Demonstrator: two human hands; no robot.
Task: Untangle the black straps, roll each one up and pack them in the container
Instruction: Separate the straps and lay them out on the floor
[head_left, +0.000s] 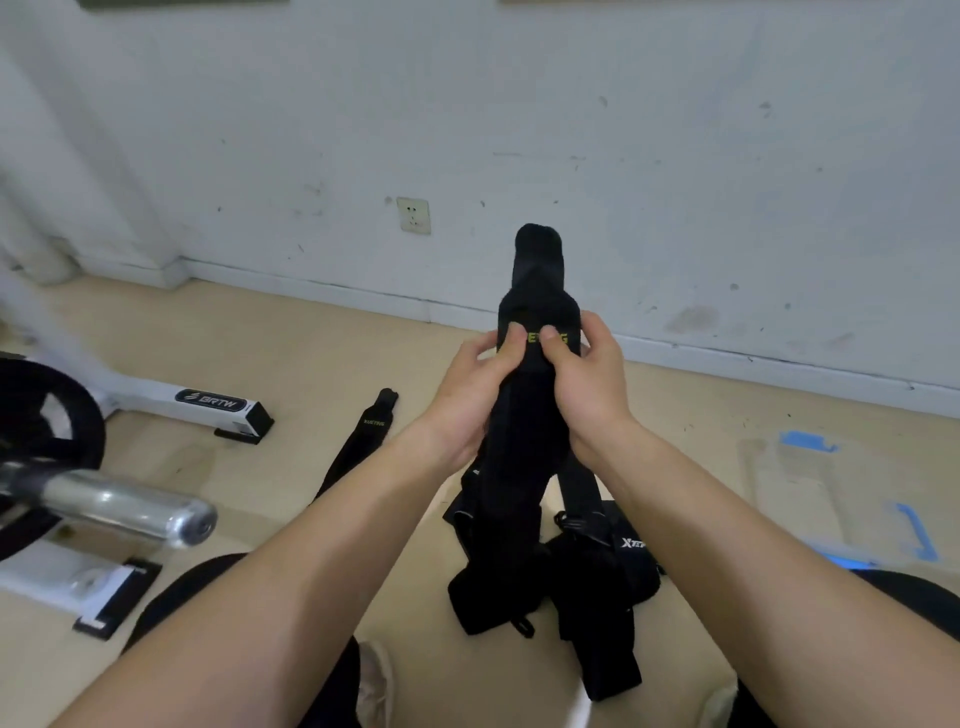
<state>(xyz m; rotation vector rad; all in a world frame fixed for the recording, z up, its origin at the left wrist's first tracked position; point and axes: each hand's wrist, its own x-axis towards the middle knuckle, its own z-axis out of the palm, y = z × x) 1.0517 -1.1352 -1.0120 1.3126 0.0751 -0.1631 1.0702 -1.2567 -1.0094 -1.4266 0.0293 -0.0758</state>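
at the centre of the frame the left hand (467, 395) and right hand (587, 384) both grasp a black padded fabric strap with yellow lettering (537, 280), thumbs pressed on its front, holding it upright. below them a tangled bunch of black webbing straps (519, 571) hangs down to the beige floor. another long black strap (358, 441) lies flat left of centre. a clear plastic container with blue clasps (810, 488) sits on the floor at right.

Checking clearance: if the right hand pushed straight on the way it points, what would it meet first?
Apart from the black padded strap it grips, the right hand likely meets only the scuffed white wall; depth is unclear.
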